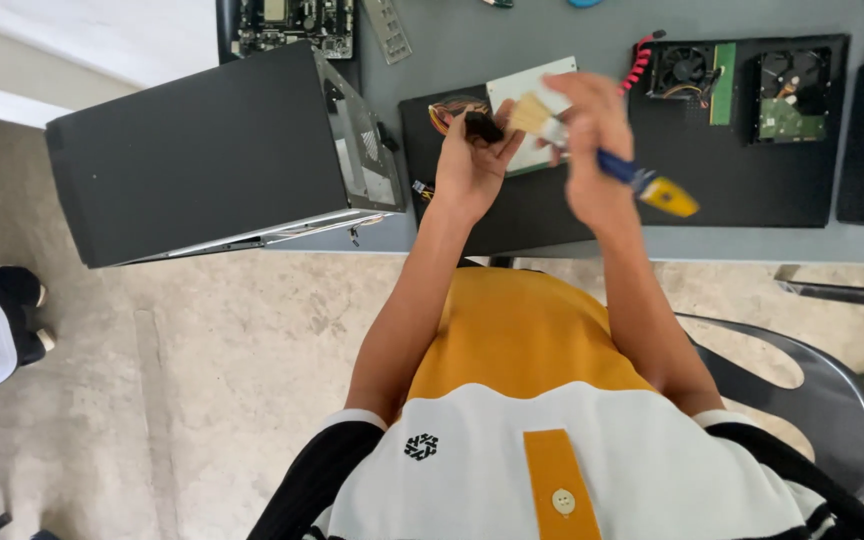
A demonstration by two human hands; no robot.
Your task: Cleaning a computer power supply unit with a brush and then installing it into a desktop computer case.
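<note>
A view looked straight down from a seated person's head onto a grey counter (472,40) and a pale stone floor (202,380).

At the far left, a black computer case (202,150) lay on its side, hanging over the counter's near edge, with its open metal frame turned to the right. Beyond it, a green circuit board (292,22) and a silver perforated plate (389,28) rested on the counter.

Toward the middle, the left hand (472,165) was raised above a black mat (732,190), its fingers curled around a small black connector (482,127). Just to the right, the right hand (592,130) had its fingers closed on a paintbrush (602,160) with a blue and yellow handle. The pale bristles touched the connector or lay just beside it. Under both hands, a white rectangular part (527,85) lay on the mat, with orange and yellow wires (444,110) at its left.

Farther right on the mat sat a red cable (640,62), a black cooling fan (687,68) and a bare hard drive (794,95).

Near the viewer, the person wore a yellow, white and black shirt (522,340), and a grey chair (812,390) curved at the right.
</note>
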